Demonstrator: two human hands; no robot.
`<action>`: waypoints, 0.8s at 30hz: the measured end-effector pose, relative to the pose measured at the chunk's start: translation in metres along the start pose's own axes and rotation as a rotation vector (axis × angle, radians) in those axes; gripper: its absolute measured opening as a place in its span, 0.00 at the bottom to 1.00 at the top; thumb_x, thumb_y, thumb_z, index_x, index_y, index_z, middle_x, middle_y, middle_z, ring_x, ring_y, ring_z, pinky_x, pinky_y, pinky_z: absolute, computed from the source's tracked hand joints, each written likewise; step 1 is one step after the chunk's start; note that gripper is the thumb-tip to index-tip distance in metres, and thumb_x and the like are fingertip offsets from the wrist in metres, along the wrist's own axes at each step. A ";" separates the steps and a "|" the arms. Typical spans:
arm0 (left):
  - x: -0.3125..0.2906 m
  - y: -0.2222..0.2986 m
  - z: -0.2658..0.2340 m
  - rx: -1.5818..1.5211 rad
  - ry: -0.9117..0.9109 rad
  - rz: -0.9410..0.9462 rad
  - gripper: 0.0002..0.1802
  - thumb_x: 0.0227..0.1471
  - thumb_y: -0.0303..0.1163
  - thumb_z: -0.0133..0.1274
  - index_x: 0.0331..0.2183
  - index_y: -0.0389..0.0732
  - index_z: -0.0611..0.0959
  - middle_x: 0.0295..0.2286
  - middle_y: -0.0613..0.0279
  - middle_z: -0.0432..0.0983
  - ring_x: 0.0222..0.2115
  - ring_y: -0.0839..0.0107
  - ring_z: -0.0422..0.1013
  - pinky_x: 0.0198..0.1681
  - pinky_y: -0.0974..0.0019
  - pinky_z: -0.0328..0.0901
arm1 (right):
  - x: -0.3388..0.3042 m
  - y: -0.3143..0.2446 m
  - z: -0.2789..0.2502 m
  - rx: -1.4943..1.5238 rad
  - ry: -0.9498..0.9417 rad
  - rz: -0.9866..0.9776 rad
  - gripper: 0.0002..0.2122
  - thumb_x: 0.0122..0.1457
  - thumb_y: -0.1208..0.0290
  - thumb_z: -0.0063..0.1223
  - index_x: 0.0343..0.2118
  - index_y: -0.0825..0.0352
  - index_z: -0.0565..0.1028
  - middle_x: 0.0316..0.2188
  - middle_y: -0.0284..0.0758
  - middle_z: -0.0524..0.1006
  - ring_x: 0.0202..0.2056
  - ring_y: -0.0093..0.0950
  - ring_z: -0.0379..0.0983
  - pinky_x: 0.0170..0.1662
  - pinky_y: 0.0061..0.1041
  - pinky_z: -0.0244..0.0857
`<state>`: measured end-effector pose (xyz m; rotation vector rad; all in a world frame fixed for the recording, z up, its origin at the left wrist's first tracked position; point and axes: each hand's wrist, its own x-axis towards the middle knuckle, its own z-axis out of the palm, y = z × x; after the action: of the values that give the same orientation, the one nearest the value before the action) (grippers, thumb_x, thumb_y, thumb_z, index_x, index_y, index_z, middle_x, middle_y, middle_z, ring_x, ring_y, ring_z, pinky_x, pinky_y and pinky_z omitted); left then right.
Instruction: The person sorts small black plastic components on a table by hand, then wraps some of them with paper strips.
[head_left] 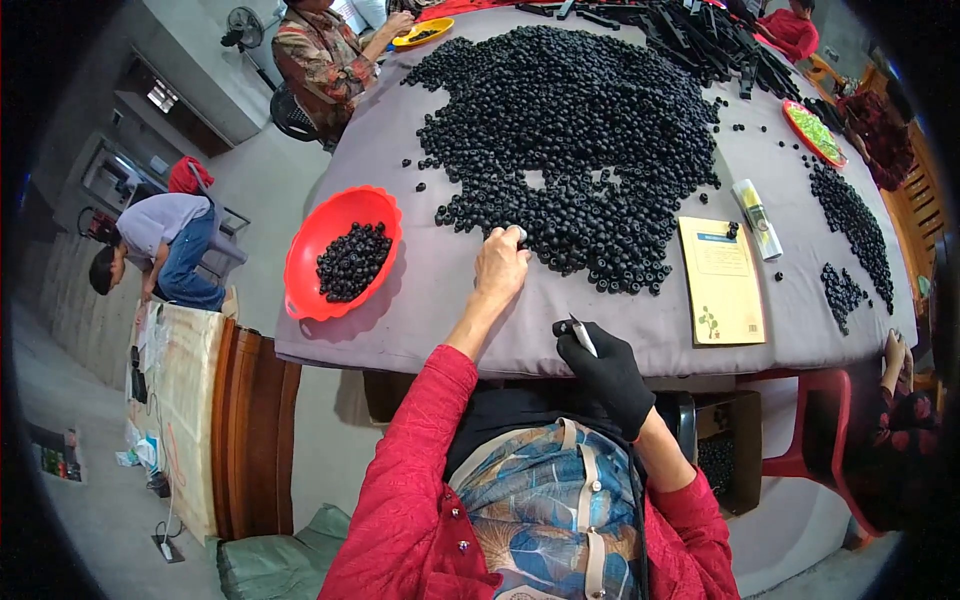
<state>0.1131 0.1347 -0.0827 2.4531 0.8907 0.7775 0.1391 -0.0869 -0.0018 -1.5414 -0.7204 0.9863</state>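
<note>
A large heap of small round black parts with holes point(590, 130) spreads over the grey-covered table point(430, 320). My left hand point(500, 268) is bare, its fingers curled together at the near edge of the heap. Something pale wraps one fingertip; what the fingers pinch, if anything, is hidden. In a black glove, my right hand point(610, 375) is closed around a small knife point(583, 336), whose pointed blade sticks up near the table's front edge. A red scalloped bowl point(300, 270) with more black parts in it stands left of my left hand.
Right of the heap lie a yellow booklet point(722, 290) and a white tube-shaped container point(757, 220). Smaller groups of black parts point(850, 230) and a red-rimmed green tray point(815, 133) are farther right. Other people sit around the table; one person point(170, 240) bends over at left.
</note>
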 end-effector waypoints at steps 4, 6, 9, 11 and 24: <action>-0.005 -0.005 0.000 0.061 0.000 0.053 0.12 0.35 0.26 0.56 0.29 0.37 0.76 0.23 0.56 0.69 0.25 0.61 0.68 0.29 0.60 0.63 | 0.000 0.010 -0.001 -0.126 0.002 -0.221 0.12 0.53 0.69 0.47 0.39 0.70 0.70 0.30 0.36 0.74 0.32 0.19 0.67 0.35 0.20 0.62; -0.014 -0.004 -0.008 0.059 -0.026 0.065 0.11 0.37 0.25 0.55 0.29 0.37 0.76 0.23 0.58 0.71 0.24 0.64 0.70 0.28 0.62 0.64 | 0.000 0.004 -0.001 -0.035 0.030 -0.071 0.12 0.53 0.69 0.47 0.38 0.70 0.71 0.30 0.36 0.73 0.32 0.19 0.67 0.36 0.20 0.62; -0.032 0.009 -0.026 -0.724 -0.259 -0.322 0.09 0.43 0.21 0.51 0.32 0.34 0.76 0.26 0.58 0.74 0.24 0.76 0.71 0.24 0.73 0.67 | 0.001 0.007 0.000 -0.008 0.030 -0.077 0.12 0.53 0.69 0.47 0.38 0.70 0.71 0.29 0.34 0.73 0.31 0.19 0.67 0.35 0.20 0.62; -0.049 0.027 -0.039 -0.931 -0.312 -0.311 0.08 0.44 0.21 0.49 0.32 0.33 0.75 0.25 0.59 0.73 0.24 0.75 0.71 0.24 0.73 0.67 | 0.003 0.010 0.000 0.020 0.055 -0.022 0.12 0.53 0.69 0.47 0.38 0.70 0.71 0.29 0.34 0.73 0.30 0.19 0.67 0.35 0.20 0.61; -0.105 0.084 -0.076 -1.385 -0.392 -0.347 0.09 0.47 0.21 0.48 0.34 0.36 0.77 0.20 0.68 0.70 0.20 0.83 0.65 0.24 0.79 0.63 | 0.003 0.010 0.001 0.171 0.158 -0.106 0.09 0.53 0.71 0.48 0.35 0.68 0.72 0.28 0.33 0.74 0.31 0.19 0.68 0.34 0.21 0.63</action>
<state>0.0362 0.0179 -0.0174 1.1082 0.3463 0.4651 0.1387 -0.0856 -0.0122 -1.4004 -0.5848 0.8159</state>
